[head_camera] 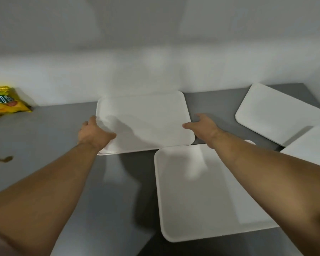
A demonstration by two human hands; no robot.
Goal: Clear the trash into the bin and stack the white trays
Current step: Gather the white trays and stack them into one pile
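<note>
White far tray (146,122) on the grey counter (44,130): my left hand (93,134) and right hand (201,124) clasp its short edges. Looks light, stiff, slick; I'd grip under both rims, keep level.

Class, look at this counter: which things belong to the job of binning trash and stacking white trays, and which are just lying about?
Part of the job:
- far tray, held at its sides by the left hand and right hand
- near tray
- two trays at right
- yellow snack bag, likely trash

Lying about:
- small brownish item at the left edge, too blurred to identify
</note>
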